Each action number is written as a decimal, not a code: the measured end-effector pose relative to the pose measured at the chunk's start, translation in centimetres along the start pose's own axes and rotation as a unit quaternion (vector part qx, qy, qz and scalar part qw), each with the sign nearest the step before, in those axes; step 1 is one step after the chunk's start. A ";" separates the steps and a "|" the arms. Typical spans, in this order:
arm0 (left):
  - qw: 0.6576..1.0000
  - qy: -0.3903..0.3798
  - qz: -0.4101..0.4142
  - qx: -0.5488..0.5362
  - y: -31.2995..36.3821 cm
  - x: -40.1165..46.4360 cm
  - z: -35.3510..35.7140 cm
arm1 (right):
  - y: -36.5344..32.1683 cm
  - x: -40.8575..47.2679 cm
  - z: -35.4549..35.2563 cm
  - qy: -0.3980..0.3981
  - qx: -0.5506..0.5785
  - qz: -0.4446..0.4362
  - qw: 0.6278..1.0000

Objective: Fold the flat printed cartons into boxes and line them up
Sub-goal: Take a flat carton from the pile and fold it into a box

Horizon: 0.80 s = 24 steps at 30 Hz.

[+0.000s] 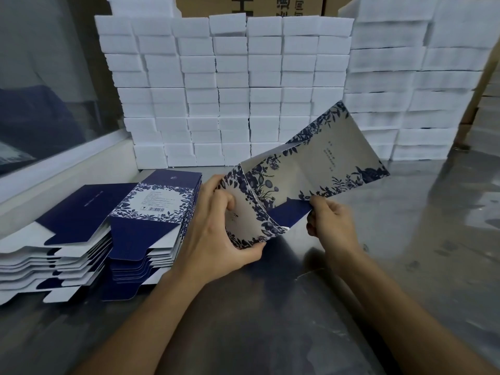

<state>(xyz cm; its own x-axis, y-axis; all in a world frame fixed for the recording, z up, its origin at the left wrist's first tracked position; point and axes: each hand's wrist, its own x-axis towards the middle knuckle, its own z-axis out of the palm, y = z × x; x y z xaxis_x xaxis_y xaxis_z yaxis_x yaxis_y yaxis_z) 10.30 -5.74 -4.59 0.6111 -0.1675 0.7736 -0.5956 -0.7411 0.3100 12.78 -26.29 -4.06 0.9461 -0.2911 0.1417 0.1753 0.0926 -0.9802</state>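
Tilting from near left up to far right, the carton (311,169) is being pinched by the left hand (216,228) and right hand (330,223) above the table (405,239).

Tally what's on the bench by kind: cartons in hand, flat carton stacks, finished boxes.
Carton held by left hand and right hand: 1
Flat carton stacks: 2, left stack, right stack
Finished boxes: 0
Total: 3

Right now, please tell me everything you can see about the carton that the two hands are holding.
The carton looks like thin printed card, pale grey with dark blue flowers along its edges and a solid navy flap below. It is partly opened, tilted up to the right, and held above the metal table. The left hand grips its lower left end; the right hand pinches the navy flap.
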 end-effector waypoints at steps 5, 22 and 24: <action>1.000 0.025 -0.006 0.017 0.2 0.0 0.4 | 0.3 -0.1 0.2 -0.039 0.008 0.003 0.999; 0.991 0.058 -0.025 0.116 -0.2 0.1 0.5 | 0.6 -1.4 1.7 -0.171 -0.108 0.015 0.979; 0.991 0.058 -0.018 0.118 -0.1 0.1 0.4 | 0.4 -1.4 1.8 -0.157 -0.108 0.016 0.982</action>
<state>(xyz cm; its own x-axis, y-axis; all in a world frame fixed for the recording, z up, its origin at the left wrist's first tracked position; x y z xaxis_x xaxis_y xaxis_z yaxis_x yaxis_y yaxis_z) 10.64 -5.97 -4.74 0.5575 -0.0722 0.8271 -0.4276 -0.8789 0.2115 12.00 -24.14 -4.45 0.9933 0.0191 0.1137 0.1152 -0.1170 -0.9864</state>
